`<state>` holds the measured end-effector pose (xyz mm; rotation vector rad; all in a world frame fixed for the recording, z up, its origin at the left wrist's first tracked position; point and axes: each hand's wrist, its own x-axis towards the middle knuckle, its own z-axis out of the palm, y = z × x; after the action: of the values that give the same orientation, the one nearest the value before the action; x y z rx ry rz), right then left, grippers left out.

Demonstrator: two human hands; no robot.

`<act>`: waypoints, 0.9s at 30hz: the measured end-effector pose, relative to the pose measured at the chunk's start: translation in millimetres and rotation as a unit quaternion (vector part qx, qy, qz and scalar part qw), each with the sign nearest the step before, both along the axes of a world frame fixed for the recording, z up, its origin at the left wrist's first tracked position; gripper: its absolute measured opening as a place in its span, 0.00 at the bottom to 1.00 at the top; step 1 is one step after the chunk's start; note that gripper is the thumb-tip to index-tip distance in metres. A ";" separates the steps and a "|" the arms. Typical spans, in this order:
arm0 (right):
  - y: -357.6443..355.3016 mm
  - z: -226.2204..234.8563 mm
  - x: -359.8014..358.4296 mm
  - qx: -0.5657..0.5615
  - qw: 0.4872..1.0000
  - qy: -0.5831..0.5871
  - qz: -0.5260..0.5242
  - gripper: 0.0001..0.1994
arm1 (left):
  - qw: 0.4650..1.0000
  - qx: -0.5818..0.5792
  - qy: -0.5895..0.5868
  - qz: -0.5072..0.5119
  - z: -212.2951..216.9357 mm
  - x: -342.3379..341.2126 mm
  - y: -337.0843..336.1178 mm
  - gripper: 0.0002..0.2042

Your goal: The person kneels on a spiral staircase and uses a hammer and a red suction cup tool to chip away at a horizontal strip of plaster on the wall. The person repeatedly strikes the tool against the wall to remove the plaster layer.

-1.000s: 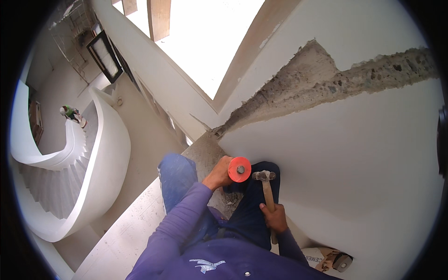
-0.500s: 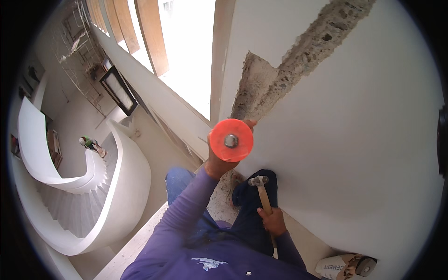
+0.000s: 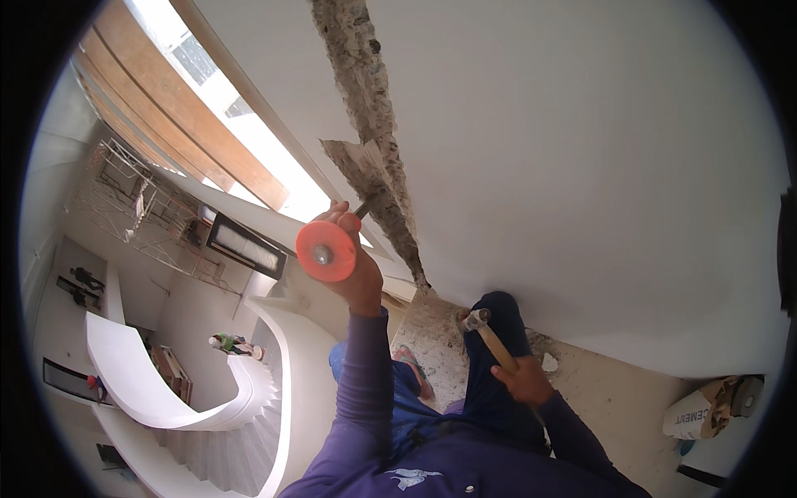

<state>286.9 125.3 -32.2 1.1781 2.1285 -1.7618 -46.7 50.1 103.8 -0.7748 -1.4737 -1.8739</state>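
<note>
My left hand (image 3: 360, 280) is closed around a chisel (image 3: 325, 251) with a round orange-red hand guard; its struck metal end faces up at me. The chisel's steel shank points to the rough groove (image 3: 363, 79) cut in the white wall, its end at the groove's lower part; whether it touches cannot be told. Lower down on the right, my right hand (image 3: 526, 381) grips the wooden handle of a hammer (image 3: 496, 344). The hammer's dusty steel head is raised beside my right knee, apart from the chisel.
Rubble and dust lie on the ledge (image 3: 440, 332) around my feet. A paper sack (image 3: 697, 412) sits by the wall at right. Below left are a white curved staircase (image 3: 286, 365) with a person (image 3: 237, 344), and scaffolding (image 3: 141, 207). A window opening (image 3: 249, 133) is at upper left.
My view has turned, so the groove now stands steeper and farther left. The chisel has tilted, showing its shank against the groove. Both hands keep their hold.
</note>
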 end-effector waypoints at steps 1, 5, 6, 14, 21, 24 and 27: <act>0.5 -6.3 1.4 0.030 0.999 0.025 0.013 0.25 | 1.000 -0.010 -0.009 0.003 -3.7 -1.0 4.8 0.08; 5.7 -22.5 7.3 0.071 0.996 0.045 0.041 0.26 | 0.996 -0.070 -0.046 0.013 -24.3 -9.3 7.0 0.12; 6.2 -20.6 7.4 0.060 0.997 0.032 0.043 0.26 | 0.996 -0.070 -0.048 0.008 -26.8 -12.0 7.5 0.12; -1.9 -12.0 3.3 0.093 0.992 0.090 0.015 0.25 | 0.985 -0.156 -0.060 -0.044 -15.9 -6.4 0.2 0.06; -19.0 85.5 -34.2 0.102 0.945 0.304 0.060 0.20 | 0.985 -0.164 0.048 -0.013 -38.2 -15.3 -1.1 0.12; -24.5 120.8 -59.6 0.115 0.875 0.453 0.130 0.23 | 0.985 -0.170 0.020 0.017 -32.6 -5.4 -7.7 0.09; -23.4 127.8 -83.5 0.256 0.837 0.465 0.132 0.24 | 0.991 -0.135 0.016 -0.003 -37.9 -6.4 15.4 0.08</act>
<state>203.4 101.9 95.6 -0.0791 3.2291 -1.8843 -53.1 65.5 65.9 -0.9296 -1.7276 -1.6784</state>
